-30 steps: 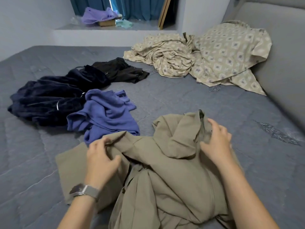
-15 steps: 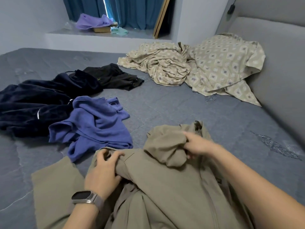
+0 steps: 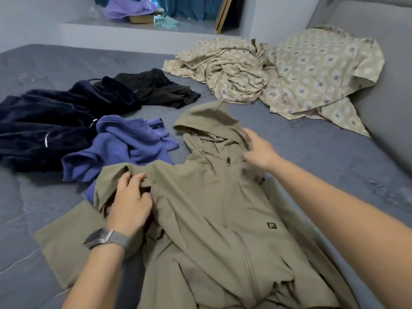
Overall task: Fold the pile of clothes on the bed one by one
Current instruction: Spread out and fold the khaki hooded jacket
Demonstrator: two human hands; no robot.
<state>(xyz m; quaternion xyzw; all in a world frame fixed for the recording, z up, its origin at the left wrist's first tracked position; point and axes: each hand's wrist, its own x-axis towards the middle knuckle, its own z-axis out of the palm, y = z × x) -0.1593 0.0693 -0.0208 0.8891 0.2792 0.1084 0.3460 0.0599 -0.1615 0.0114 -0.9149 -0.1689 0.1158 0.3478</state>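
The hood has just been flipped up and away, and the olive jacket (image 3: 214, 210) now lies zip-up at the lower centre of the bed (image 3: 312, 166), ready for squaring. Left hand (image 3: 130, 201) pinches the shoulder fabric; right hand (image 3: 259, 150) grips the collar beside the hood. The purple top (image 3: 120, 148) crowds the left sleeve; dark clothes (image 3: 55, 121) wait upper left.
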